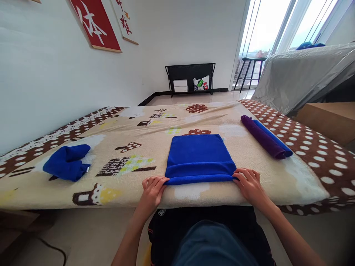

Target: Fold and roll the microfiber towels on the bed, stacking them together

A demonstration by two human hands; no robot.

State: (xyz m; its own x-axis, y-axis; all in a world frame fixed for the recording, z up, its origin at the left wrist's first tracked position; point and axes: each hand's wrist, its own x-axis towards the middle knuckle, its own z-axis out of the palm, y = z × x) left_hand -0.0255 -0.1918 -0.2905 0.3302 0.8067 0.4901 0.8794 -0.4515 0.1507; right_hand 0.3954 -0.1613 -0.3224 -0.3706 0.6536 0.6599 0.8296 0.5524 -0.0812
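Note:
A blue towel (198, 149) lies spread in front of me, its near edge folded over into a narrow strip. My left hand (152, 188) pinches the near left corner of that strip. At the near right corner, my right hand (248, 183) grips the other end between thumb and fingers. Off to the left sits a crumpled blue towel (66, 160), apart from both hands. A rolled purple towel (262, 136) lies on the right, with a rolled blue towel (273, 136) alongside it.
Everything lies on a bed with a cream patterned blanket (138, 140) bordered by brown polka dots. A black rack (191, 74) stands by the far wall. To the right are a plastic-covered piece of furniture (299, 70), a cardboard box (327, 118) and a stool (251, 70).

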